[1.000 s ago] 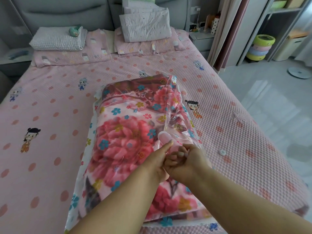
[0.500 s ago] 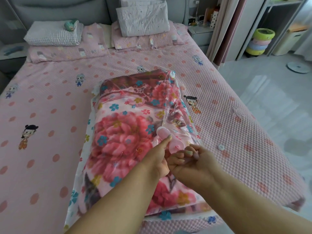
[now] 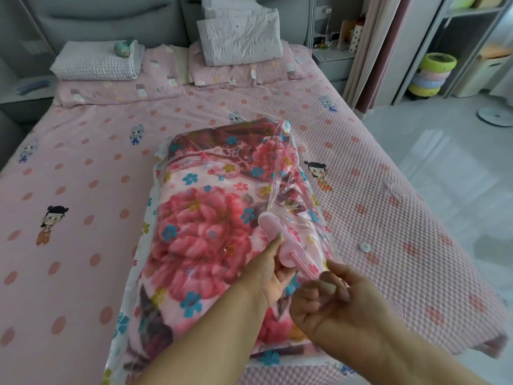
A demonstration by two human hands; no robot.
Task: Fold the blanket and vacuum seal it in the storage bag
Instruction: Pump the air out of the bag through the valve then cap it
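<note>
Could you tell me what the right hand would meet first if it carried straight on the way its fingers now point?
Most likely the pink hand pump: the right hand grips its handle and points up the rod toward the barrel, held by the left hand on the storage bag. Depth is hard to judge.

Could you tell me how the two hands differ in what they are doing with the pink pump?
The left hand grips the pink pump by its barrel; the right hand pinches its thin plunger rod nearer the camera. The left hand lies over the storage bag with the floral blanket; the right hand is near the bag's right edge. Both hold the same pump.
</note>
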